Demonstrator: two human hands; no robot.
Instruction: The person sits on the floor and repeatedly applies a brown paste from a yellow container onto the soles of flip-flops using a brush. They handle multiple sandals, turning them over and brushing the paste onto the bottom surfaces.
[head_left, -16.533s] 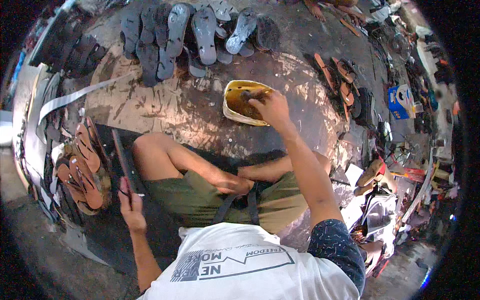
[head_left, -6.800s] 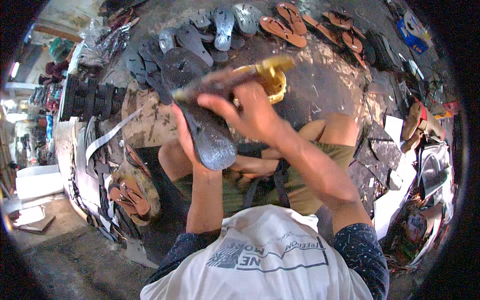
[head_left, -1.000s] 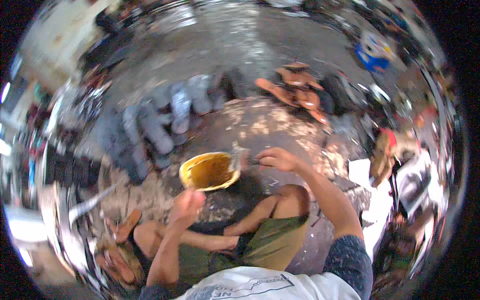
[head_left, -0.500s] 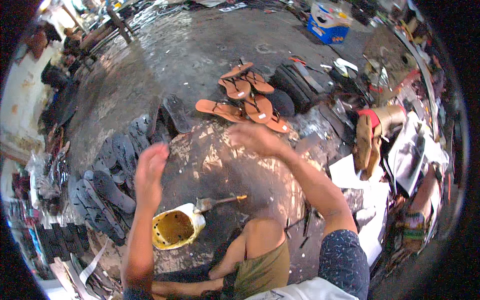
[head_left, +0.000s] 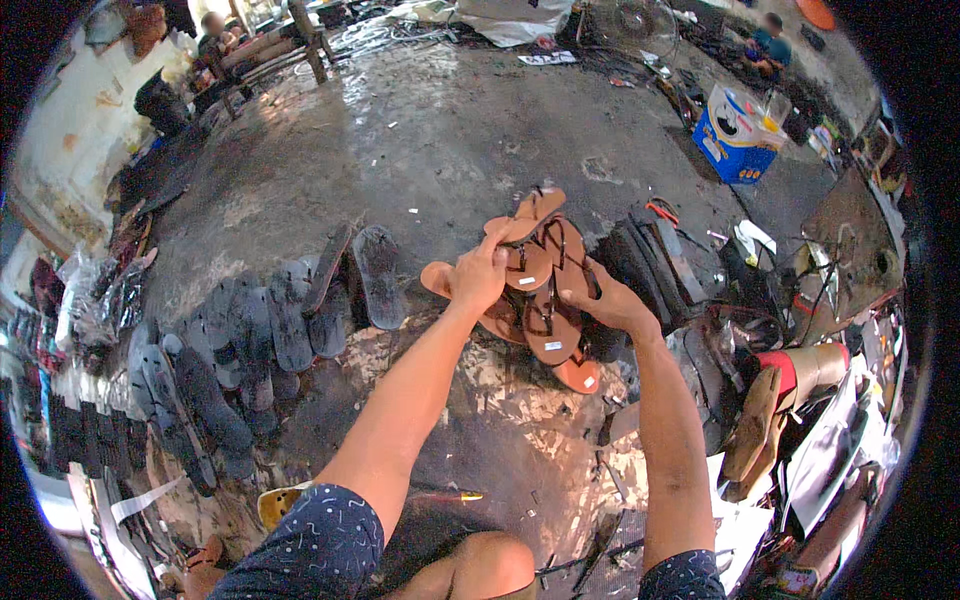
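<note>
A pile of tan sandals with dark thong straps and small white labels lies ahead of me on the floor. My left hand (head_left: 480, 274) grips the edge of an upper tan sandal (head_left: 528, 262) on the pile's left side. On the other side, my right hand (head_left: 615, 303) is closed on another tan sandal (head_left: 567, 250), thumb on top and fingers partly hidden. Beneath both hands are further sandals, including a lower orange-tan sandal (head_left: 574, 374) at the near end. The yellow container (head_left: 277, 506) is mostly covered by my left sleeve.
Dark soles (head_left: 290, 325) stand in a row at left, with one sole (head_left: 377, 275) nearer the pile. A brush handle (head_left: 460, 496) lies close to my knee. To the right are black strips (head_left: 660, 260), brown shoe forms (head_left: 755, 430) and a blue box (head_left: 738, 140). Two people sit far back.
Both hands have reached forward to the pile and taken hold of sandals. My view has tilted up, bringing a fan and distant people into sight. My left arm now covers most of the yellow container.
</note>
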